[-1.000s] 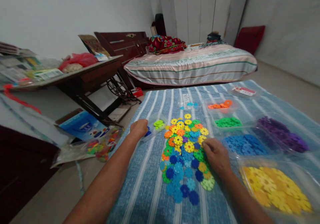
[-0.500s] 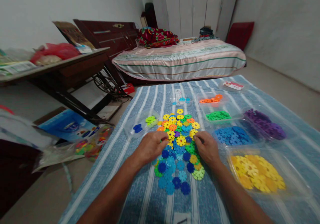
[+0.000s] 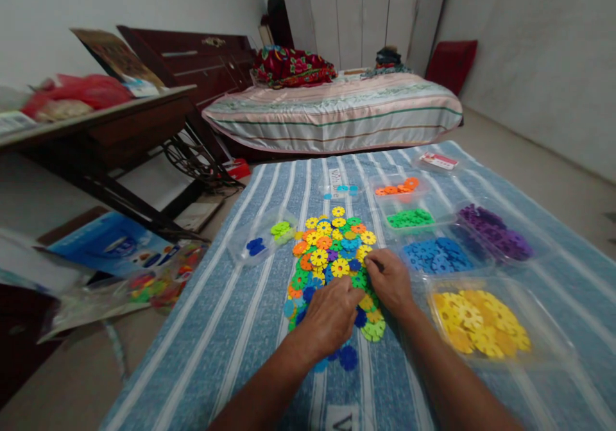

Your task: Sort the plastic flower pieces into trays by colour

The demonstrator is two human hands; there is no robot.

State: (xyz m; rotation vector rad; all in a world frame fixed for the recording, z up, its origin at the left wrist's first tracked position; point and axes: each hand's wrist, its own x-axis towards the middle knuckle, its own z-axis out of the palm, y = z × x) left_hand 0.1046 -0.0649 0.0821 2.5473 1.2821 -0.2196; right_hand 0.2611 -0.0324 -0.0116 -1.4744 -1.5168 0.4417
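The pile of flower-shaped discs lies spread on the striped cloth, yellow, orange and green mostly at its far end and blue nearer the person. The left hand is over the near part of the pile, back of the hand upward, fingers curled down; its grip is hidden beneath, so I cannot tell whether it has closed on a disc. The right hand is at the pile's right edge, thumb and forefinger drawn together beside a yellow disc; whether that grip has hold of anything cannot be told. Left of the pile, a clear box holds dark blue discs and lime discs, in separate groups. Beyond the pile are a few light blue discs. To its right, in clear containers, are orange discs, green discs, blue discs, purple discs and, nearest the person, yellow discs. A red-and-white card lies near the far right corner. Behind the cloth stands a bed with a red floral bundle on it.
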